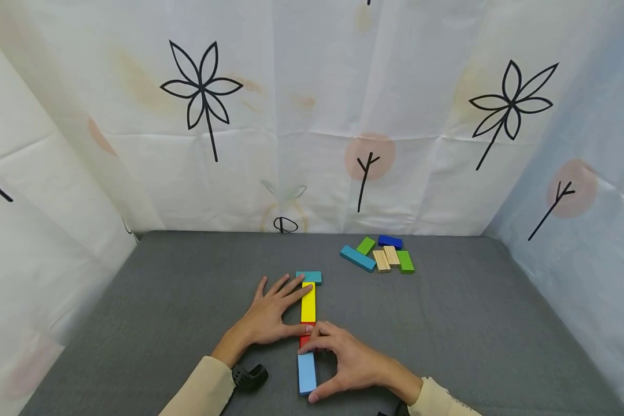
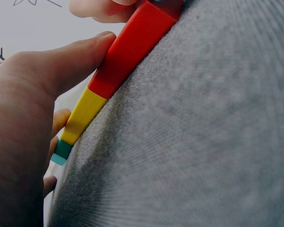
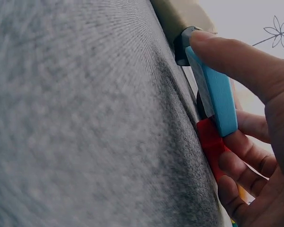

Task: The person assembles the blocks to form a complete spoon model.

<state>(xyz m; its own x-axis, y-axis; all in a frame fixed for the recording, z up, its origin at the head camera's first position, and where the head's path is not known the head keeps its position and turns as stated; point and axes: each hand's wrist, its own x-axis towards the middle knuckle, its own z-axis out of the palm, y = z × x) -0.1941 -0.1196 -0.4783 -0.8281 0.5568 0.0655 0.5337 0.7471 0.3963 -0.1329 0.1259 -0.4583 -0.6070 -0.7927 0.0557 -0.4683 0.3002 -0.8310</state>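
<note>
Right hand pinches light-blue block end to end, thumb at 6 o'clock, fingers at 12. Left hand, at the block's 11, spread, gripping nothing; thumb on red block, fingertips at yellow block and teal block. From where I stand, row runs toward 12 on the bench; loose blocks at 1. Light-blue block: probably light, stiff wood, smooth paint maybe slippery, hardly fragile; hold by ends or long sides.
</note>
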